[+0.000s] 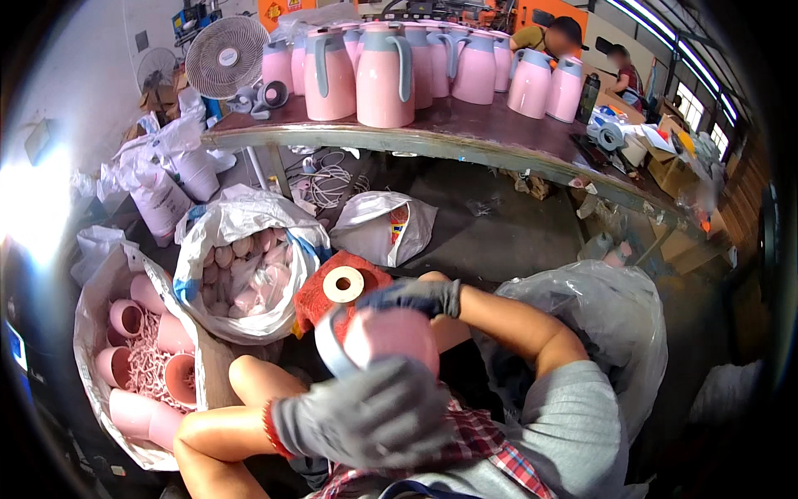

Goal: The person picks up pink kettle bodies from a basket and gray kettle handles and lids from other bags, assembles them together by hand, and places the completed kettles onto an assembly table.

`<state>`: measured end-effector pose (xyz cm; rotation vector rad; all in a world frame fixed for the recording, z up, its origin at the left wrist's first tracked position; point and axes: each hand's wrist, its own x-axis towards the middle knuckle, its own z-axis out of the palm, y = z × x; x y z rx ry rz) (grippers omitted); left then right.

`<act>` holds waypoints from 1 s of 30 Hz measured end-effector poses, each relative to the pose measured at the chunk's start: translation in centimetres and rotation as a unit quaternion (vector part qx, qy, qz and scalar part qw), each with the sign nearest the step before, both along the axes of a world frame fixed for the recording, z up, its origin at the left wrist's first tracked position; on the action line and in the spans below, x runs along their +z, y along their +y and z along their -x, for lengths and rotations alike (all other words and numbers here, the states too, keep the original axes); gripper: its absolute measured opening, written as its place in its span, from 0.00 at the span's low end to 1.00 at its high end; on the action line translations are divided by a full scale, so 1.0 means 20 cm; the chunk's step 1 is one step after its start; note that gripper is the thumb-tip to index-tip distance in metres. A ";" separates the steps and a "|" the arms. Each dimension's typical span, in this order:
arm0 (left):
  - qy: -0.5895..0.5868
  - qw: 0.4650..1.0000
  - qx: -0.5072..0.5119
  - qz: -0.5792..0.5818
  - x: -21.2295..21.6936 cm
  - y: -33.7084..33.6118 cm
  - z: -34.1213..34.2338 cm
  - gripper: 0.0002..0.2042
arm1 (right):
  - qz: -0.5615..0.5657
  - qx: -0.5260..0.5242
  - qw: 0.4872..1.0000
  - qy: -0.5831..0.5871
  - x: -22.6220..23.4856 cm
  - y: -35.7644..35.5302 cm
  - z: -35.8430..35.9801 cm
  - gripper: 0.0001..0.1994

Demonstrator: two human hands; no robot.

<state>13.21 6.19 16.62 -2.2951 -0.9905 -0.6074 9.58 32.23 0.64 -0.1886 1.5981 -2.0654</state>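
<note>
Gray-gloved and blurred, the left hand lies nearest, its back to the camera, across the near side of a pink jug held over the lap. Whether its fingers grip or only press, I cannot tell, since the palm side is hidden. The right hand, also gloved, appears to grasp the jug's far side. A gray-blue handle loops out on the jug's left.

Just beyond stands a pale ring on a red cloth, near the jug but, as far as the overlap shows, not under it.

As for progress, the handle seems to be on already, so this jug looks well past a bare shell; what remains to be done to it cannot be read from here (the gloves cover too much). On the table a crowd of jugs with handles and gray tops looks finished, or close to it. Much looks left: the left sack holds pink shells without handles, and the sack beside it is well filled with small pink parts.
</note>
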 end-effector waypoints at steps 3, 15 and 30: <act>-0.009 0.992 -0.075 0.102 0.03 -0.04 -0.16 0.16 | -0.231 0.233 0.833 0.446 -0.13 -0.11 -0.07 0.19; -0.107 0.986 -0.073 0.103 0.12 0.01 -0.09 0.21 | 0.022 0.239 0.945 0.224 0.50 -0.46 -0.20 0.29; -0.564 0.718 0.345 -0.219 0.03 -0.83 0.50 0.30 | -0.215 -0.506 0.637 0.541 1.35 0.56 -0.01 0.17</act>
